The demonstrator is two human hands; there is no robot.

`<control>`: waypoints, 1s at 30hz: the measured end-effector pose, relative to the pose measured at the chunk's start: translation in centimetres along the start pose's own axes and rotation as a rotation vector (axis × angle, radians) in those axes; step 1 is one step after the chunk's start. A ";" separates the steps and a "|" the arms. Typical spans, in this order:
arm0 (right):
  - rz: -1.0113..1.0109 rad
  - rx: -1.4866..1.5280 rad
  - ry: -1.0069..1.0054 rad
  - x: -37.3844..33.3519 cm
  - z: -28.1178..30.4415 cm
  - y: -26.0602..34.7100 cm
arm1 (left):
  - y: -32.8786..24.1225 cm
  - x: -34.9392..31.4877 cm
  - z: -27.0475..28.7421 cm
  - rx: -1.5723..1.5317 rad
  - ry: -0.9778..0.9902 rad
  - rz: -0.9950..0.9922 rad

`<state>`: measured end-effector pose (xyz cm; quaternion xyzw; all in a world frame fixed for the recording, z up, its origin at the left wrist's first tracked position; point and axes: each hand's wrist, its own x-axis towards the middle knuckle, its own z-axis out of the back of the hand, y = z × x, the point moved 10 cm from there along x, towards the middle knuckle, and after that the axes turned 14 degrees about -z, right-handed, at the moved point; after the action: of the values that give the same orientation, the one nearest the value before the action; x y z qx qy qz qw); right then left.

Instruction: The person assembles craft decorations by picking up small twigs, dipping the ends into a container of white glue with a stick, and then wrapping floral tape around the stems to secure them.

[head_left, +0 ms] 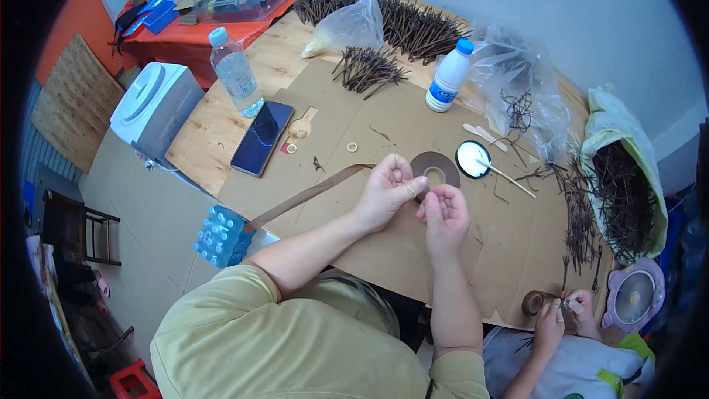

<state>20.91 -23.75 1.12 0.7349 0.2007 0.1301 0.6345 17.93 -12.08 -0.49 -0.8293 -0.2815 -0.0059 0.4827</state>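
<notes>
My left hand (390, 191) and my right hand (444, 216) are close together over the cardboard, thumbs and fingertips pinched. Whatever lies between the fingertips is too small or hidden to make out. Just beyond them a roll of brown tape (445, 165) lies flat, partly covered by my fingers. From behind my left hand a long strip of brown tape (314, 191) runs left past the cardboard's edge; whether the fingers grip it is hidden. Right of the roll sits a round dish of white paste (471, 158) with a stick (509, 179) resting in it.
Cardboard (399, 251) covers the wooden table. A phone (262, 139), water bottle (236, 77) and white bottle (449, 77) stand around its far side. Dark twigs (369, 70) lie in bundles and fill a sack (628, 185). At lower right a co-worker's hands (550, 325) hold a twig near another tape roll (532, 303).
</notes>
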 end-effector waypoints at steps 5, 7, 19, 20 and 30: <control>-0.196 0.299 0.282 0.5 -2.0 -1.6 | 1.1 -0.6 -0.9 -0.090 -0.028 0.054; -0.229 0.293 0.369 0.6 -2.3 -2.2 | 1.6 -0.9 -0.9 -0.061 -0.033 0.106; 0.288 -0.346 -0.069 -0.8 -1.2 1.6 | 0.2 0.0 0.8 0.038 -0.173 -0.070; 0.421 -0.458 -0.106 -1.4 -1.7 2.6 | 0.1 -0.3 0.5 0.031 -0.170 -0.032; 0.451 -0.518 0.029 -2.0 -2.3 3.8 | 1.3 -0.5 0.2 0.002 -0.121 -0.067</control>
<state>18.61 -23.04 5.36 0.5733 0.0023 0.3242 0.7525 18.12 -12.65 -1.74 -0.8179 -0.3378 0.0285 0.4649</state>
